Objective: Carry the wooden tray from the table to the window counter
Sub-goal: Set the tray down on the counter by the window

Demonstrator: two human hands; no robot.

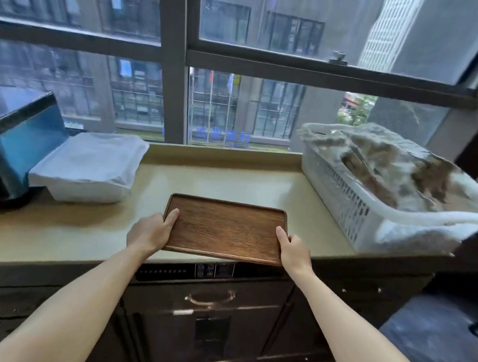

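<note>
One wooden tray (224,229) gripped by two hands, left hand (150,232) and right hand (294,250), fingers (171,216) clenched on its short edges, over one table (79,232).

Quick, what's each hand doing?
Left hand: closed on the tray, left edge.
Right hand: closed on the tray, right edge.

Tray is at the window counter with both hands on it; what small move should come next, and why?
Probably slide the wooden tray a little further onto the counter, then let go. The left hand and right hand grip its short sides, its near edge juts past the counter's front, and bare surface lies ahead between the white bundle and basket.
</note>
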